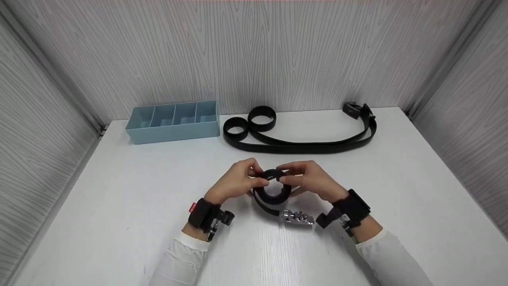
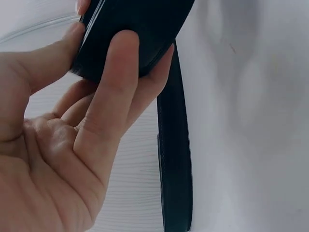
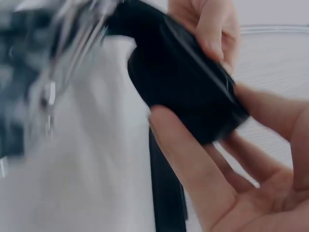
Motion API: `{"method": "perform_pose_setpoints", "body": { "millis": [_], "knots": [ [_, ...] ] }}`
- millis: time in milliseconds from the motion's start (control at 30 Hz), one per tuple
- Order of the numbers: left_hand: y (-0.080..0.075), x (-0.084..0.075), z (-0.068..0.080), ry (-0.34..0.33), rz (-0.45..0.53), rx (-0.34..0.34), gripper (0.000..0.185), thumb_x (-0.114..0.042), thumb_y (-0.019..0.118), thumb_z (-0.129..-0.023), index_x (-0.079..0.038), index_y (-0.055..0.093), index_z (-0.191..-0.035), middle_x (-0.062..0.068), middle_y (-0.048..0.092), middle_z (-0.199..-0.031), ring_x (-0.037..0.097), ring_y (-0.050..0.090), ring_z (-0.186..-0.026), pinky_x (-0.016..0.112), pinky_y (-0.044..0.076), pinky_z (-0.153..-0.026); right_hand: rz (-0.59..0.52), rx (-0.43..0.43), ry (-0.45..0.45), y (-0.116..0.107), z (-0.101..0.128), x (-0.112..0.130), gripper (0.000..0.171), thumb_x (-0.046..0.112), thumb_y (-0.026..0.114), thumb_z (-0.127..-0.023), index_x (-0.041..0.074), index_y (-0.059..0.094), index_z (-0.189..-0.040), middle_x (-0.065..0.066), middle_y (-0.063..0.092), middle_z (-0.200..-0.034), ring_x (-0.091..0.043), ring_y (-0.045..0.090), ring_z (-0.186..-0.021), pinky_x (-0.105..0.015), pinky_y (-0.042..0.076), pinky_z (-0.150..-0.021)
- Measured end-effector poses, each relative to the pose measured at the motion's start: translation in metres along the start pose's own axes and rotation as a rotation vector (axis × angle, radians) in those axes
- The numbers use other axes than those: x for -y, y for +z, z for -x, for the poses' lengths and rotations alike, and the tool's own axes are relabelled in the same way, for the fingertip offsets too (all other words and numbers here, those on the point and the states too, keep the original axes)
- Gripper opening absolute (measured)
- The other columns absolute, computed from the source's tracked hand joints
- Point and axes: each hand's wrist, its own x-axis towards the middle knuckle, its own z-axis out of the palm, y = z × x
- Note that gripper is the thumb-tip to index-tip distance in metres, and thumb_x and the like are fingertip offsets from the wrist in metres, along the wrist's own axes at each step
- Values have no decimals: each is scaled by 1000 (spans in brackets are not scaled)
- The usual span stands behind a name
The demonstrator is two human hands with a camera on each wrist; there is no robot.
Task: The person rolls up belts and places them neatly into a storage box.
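A black belt (image 1: 284,195), wound into a round coil, is held up between both hands in the head view. My left hand (image 1: 239,179) pinches the coil's left side, thumb at the upper rim and fingers around the outside. On the opposite side my right hand (image 1: 311,180) grips it the same way. From the coil a short loose length runs down to a shiny silver buckle (image 1: 297,217). In the right wrist view the buckle (image 3: 43,77) looks blurred and close. The left wrist view shows fingers spread along the coil's dark outer face (image 2: 152,29).
Behind the hands lies another black belt (image 1: 301,148), with two rolled loops at its left and a dark buckle (image 1: 352,110) at its right. A blue box (image 1: 174,132) with several compartments stands back left. Grey wood-patterned panels (image 1: 254,51) enclose the white table (image 1: 119,190).
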Motion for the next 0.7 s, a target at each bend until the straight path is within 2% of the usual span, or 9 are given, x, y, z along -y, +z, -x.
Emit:
{"method": "perform_pose_setpoints", "body": {
  "millis": [100, 167, 367, 467, 567, 700],
  "knots": [
    [0, 0, 0, 7, -30, 45, 24, -12, 80, -93, -3, 62, -105, 12, 78, -103, 17, 71, -77, 31, 60, -58, 59, 42, 3, 0, 0, 0, 46, 23, 81, -93, 11, 69, -136, -15, 72, -116, -27, 74, -90, -44, 65, -72],
    [1, 1, 0, 4, -28, 42, 24, -13, 80, -93, -3, 62, -106, 12, 78, -104, 17, 71, -77, 31, 60, -58, 60, 43, -2, 0, 0, -1, 46, 22, 81, -93, 11, 69, -136, -15, 72, -116, -27, 74, -89, -43, 65, -71],
    [6, 4, -4, -19, 31, -108, 27, -17, 79, -94, -4, 60, -110, 15, 71, -119, 18, 72, -85, 33, 63, -63, -89, -60, -19, 3, -2, -3, 47, 18, 77, -96, 4, 64, -139, -18, 72, -121, -27, 74, -94, -43, 65, -74],
    [6, 5, -5, -16, 54, -144, 27, -16, 79, -94, -4, 60, -108, 16, 71, -118, 18, 72, -83, 34, 63, -64, -133, -79, -15, 4, -3, -4, 50, 19, 76, -97, 1, 61, -141, -22, 71, -122, -26, 75, -94, -42, 65, -75],
    [5, 4, -4, -4, 49, -127, 25, -13, 78, -94, -3, 60, -107, 16, 74, -113, 18, 73, -82, 34, 63, -63, -110, -57, -11, 4, -3, -3, 50, 19, 76, -97, 2, 61, -142, -24, 69, -123, -26, 75, -93, -42, 65, -76],
    [3, 2, -2, 6, 18, -55, 25, -12, 79, -94, -2, 61, -107, 15, 76, -110, 18, 73, -85, 33, 62, -61, -18, -16, -4, 4, -2, -2, 47, 20, 78, -95, 6, 66, -138, -18, 71, -119, -25, 74, -90, -42, 65, -72]
  ]
}}
